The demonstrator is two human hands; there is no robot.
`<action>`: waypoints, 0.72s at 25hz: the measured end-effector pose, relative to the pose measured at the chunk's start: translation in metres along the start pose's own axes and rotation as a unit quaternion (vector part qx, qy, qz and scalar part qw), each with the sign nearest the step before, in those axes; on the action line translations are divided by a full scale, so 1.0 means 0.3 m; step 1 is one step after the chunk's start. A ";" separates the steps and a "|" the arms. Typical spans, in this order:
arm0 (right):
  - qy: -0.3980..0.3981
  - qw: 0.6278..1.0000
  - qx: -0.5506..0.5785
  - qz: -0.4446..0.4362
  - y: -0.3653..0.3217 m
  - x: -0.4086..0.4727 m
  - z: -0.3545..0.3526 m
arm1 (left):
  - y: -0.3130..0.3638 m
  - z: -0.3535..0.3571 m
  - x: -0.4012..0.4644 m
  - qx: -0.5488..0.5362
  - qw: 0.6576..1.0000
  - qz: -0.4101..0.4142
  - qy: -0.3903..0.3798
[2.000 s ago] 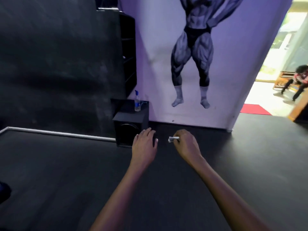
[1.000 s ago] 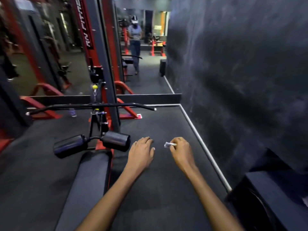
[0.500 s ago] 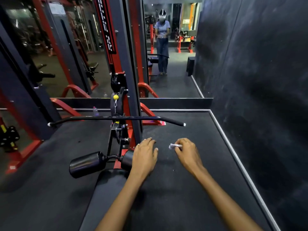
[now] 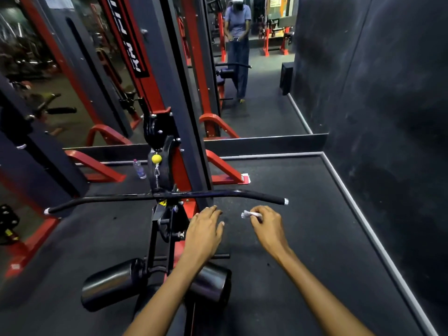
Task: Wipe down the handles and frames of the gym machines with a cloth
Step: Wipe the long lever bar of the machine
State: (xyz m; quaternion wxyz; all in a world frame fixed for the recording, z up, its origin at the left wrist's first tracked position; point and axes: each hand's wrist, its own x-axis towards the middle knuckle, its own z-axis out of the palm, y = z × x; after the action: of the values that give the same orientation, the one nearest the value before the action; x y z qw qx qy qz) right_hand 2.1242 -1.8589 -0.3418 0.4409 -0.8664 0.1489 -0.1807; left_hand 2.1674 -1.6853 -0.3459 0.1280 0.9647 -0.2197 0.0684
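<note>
Head view: the right hand (image 4: 268, 230) pinches a small crumpled white cloth (image 4: 251, 214) in curled fingers, just below the long, curved black bar (image 4: 169, 197) with foam-gripped ends. The left hand (image 4: 203, 235) hovers flat, fingers loosely extended and holding nothing, above glossy black cylindrical roller pads (image 4: 109, 283) on the red-and-grey steel frame (image 4: 179, 98).

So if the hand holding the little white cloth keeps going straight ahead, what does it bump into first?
Most likely the long black pull bar. The right hand, pinching the cloth, points up toward the bar's right end, though depth is hard to judge from this view.
</note>
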 end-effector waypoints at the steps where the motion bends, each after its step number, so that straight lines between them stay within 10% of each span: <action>1: 0.000 1.000 0.002 0.006 0.004 0.053 0.018 | -0.020 0.018 0.052 0.008 1.000 0.005 -0.009; 18: 0.078 0.957 0.086 0.264 0.292 0.479 0.556 | -0.581 0.572 0.780 -0.049 0.992 0.009 -0.119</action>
State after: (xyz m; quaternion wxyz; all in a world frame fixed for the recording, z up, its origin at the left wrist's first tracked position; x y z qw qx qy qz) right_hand 2.3175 -1.8500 -0.4784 0.5326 -0.7383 0.3906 -0.1367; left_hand 2.4665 -1.6763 -0.5040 0.1477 0.9566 -0.2448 -0.0568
